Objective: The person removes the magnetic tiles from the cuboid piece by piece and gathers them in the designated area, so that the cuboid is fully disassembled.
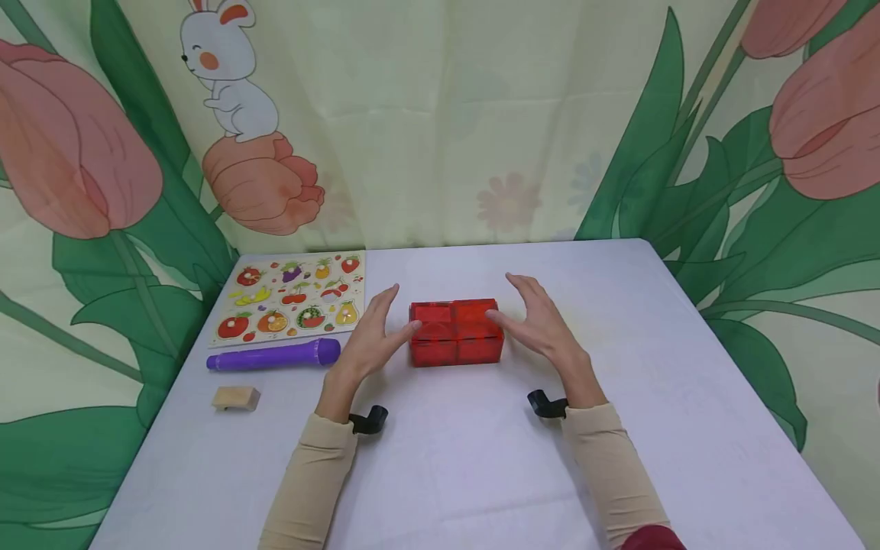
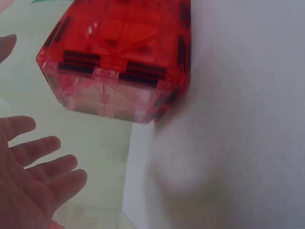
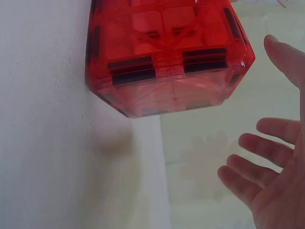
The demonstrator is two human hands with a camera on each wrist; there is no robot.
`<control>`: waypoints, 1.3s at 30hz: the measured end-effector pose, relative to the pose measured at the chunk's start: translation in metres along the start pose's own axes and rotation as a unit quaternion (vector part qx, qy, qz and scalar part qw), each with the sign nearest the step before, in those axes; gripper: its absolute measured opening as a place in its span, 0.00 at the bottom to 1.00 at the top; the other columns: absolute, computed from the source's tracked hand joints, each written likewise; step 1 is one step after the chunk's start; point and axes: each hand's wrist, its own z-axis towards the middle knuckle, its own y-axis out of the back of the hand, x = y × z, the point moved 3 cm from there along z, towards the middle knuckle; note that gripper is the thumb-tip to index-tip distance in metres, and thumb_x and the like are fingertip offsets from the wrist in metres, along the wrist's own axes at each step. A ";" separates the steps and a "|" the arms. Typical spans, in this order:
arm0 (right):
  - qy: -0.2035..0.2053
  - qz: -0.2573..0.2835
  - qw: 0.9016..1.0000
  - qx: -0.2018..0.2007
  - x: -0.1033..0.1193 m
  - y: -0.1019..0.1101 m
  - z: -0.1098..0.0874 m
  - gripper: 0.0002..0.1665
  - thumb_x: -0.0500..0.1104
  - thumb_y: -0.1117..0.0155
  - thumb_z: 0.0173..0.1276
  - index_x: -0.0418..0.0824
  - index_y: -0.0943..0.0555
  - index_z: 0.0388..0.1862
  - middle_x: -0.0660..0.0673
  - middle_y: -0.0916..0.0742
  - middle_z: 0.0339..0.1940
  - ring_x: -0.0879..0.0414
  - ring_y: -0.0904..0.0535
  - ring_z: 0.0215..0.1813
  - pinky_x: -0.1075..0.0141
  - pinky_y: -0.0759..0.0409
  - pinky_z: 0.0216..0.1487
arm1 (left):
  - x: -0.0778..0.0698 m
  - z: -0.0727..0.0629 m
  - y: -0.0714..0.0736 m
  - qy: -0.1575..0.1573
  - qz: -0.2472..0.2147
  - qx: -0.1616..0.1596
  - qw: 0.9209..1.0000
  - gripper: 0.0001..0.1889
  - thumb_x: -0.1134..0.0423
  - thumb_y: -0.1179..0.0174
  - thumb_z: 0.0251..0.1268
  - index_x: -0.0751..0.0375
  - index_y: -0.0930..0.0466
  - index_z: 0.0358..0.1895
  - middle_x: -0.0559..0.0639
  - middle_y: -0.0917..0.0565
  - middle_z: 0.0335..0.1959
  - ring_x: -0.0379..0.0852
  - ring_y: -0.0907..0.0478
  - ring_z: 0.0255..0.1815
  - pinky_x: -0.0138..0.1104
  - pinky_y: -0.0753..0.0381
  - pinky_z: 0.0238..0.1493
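A see-through red box built of magnetic tiles stands on the white table between both hands. My left hand is held off its left side, fingers extended and thumb toward the box. On the other side my right hand mirrors it, with the thumb close to the box's upper right corner. Both wrist views show a gap between the fingers and the red tile box. Dark magnet strips line the edges of its tiles in the right wrist view. Neither hand holds anything.
Left of the hands lie a fruit puzzle board, a purple tube-shaped stick with a thicker end and a small wooden block. A curtain printed with tulips and a rabbit hangs behind the table.
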 end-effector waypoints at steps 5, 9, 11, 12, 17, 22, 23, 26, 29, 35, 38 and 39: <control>0.008 0.017 1.000 0.011 0.001 -0.003 0.000 0.53 0.72 0.38 0.62 0.49 0.39 0.79 0.44 0.33 0.78 0.42 0.31 0.72 0.40 0.27 0.69 | -0.001 0.000 -0.006 -0.008 -0.017 0.009 1.000 0.48 0.26 0.47 0.61 0.40 0.51 0.81 0.46 0.45 0.82 0.51 0.45 0.82 0.59 0.39 0.77; 0.018 0.036 0.999 0.021 0.002 -0.005 0.000 0.51 0.70 0.35 0.62 0.50 0.38 0.78 0.45 0.31 0.76 0.40 0.28 0.70 0.41 0.24 0.67 | -0.001 0.001 -0.011 -0.008 -0.016 0.017 1.000 0.48 0.26 0.44 0.60 0.38 0.51 0.81 0.47 0.44 0.81 0.51 0.45 0.82 0.59 0.39 0.77; 0.020 0.044 0.998 0.028 0.003 -0.006 0.000 0.51 0.69 0.34 0.61 0.50 0.37 0.78 0.45 0.30 0.75 0.39 0.28 0.70 0.41 0.23 0.67 | -0.001 0.001 -0.014 -0.003 -0.016 0.024 1.000 0.50 0.26 0.43 0.58 0.40 0.50 0.81 0.47 0.44 0.81 0.52 0.45 0.81 0.59 0.39 0.77; 0.020 0.049 0.998 0.032 0.003 -0.007 0.001 0.52 0.69 0.33 0.61 0.49 0.37 0.78 0.45 0.29 0.75 0.39 0.28 0.70 0.41 0.23 0.67 | 0.000 0.002 -0.015 0.002 -0.017 0.028 0.999 0.51 0.26 0.41 0.57 0.40 0.50 0.81 0.48 0.43 0.81 0.53 0.44 0.81 0.60 0.39 0.77; 0.016 0.081 0.995 0.053 0.002 -0.013 0.002 0.51 0.66 0.30 0.60 0.48 0.36 0.77 0.45 0.26 0.72 0.43 0.28 0.70 0.44 0.24 0.70 | 0.000 0.003 -0.020 0.016 -0.035 0.045 0.998 0.54 0.28 0.36 0.53 0.43 0.50 0.81 0.50 0.42 0.80 0.57 0.38 0.78 0.58 0.32 0.73; 0.013 0.095 0.993 0.069 -0.001 -0.017 0.003 0.50 0.65 0.28 0.59 0.48 0.35 0.76 0.46 0.25 0.71 0.46 0.29 0.71 0.47 0.25 0.71 | 0.002 0.004 -0.024 0.015 -0.054 0.053 0.997 0.53 0.32 0.34 0.54 0.46 0.49 0.81 0.51 0.39 0.79 0.57 0.36 0.77 0.53 0.30 0.73; 0.013 0.094 0.993 0.070 -0.001 -0.017 0.003 0.51 0.65 0.28 0.58 0.49 0.34 0.76 0.46 0.25 0.71 0.46 0.29 0.71 0.47 0.25 0.71 | 0.002 0.004 -0.024 0.013 -0.056 0.054 0.997 0.53 0.32 0.34 0.54 0.46 0.49 0.81 0.51 0.39 0.79 0.56 0.37 0.78 0.53 0.30 0.73; 0.009 0.099 0.992 0.073 -0.001 -0.017 0.002 0.51 0.64 0.27 0.57 0.48 0.34 0.76 0.45 0.25 0.71 0.46 0.29 0.71 0.46 0.24 0.70 | 0.004 0.006 -0.026 0.011 -0.067 0.055 0.996 0.52 0.33 0.33 0.55 0.45 0.48 0.80 0.50 0.39 0.79 0.54 0.38 0.78 0.51 0.31 0.75; 0.004 0.111 0.991 0.078 -0.001 -0.016 0.002 0.52 0.61 0.25 0.56 0.48 0.34 0.76 0.44 0.26 0.72 0.43 0.29 0.72 0.45 0.24 0.70 | 0.005 0.007 -0.028 0.007 -0.090 0.056 0.994 0.52 0.36 0.32 0.55 0.45 0.48 0.80 0.50 0.38 0.79 0.52 0.39 0.79 0.50 0.32 0.75; -0.011 0.129 0.987 0.100 -0.005 -0.020 0.003 0.53 0.58 0.23 0.55 0.47 0.35 0.76 0.44 0.28 0.75 0.41 0.30 0.73 0.44 0.25 0.70 | 0.008 0.008 -0.032 0.010 -0.140 0.051 0.989 0.51 0.41 0.30 0.56 0.49 0.48 0.80 0.51 0.34 0.76 0.52 0.37 0.77 0.49 0.32 0.75; -0.016 0.136 0.985 0.108 -0.007 -0.021 0.003 0.54 0.59 0.23 0.54 0.48 0.35 0.77 0.45 0.29 0.75 0.41 0.30 0.74 0.43 0.25 0.70 | 0.010 0.008 -0.034 0.016 -0.158 0.048 0.986 0.51 0.42 0.29 0.56 0.49 0.48 0.80 0.52 0.34 0.76 0.53 0.37 0.77 0.49 0.33 0.76; -0.017 0.141 0.984 0.109 -0.007 -0.021 0.004 0.54 0.59 0.23 0.54 0.48 0.35 0.77 0.45 0.29 0.75 0.41 0.30 0.73 0.43 0.25 0.70 | 0.010 0.008 -0.035 0.017 -0.165 0.047 0.985 0.51 0.43 0.29 0.56 0.48 0.48 0.80 0.52 0.34 0.76 0.54 0.37 0.77 0.49 0.33 0.76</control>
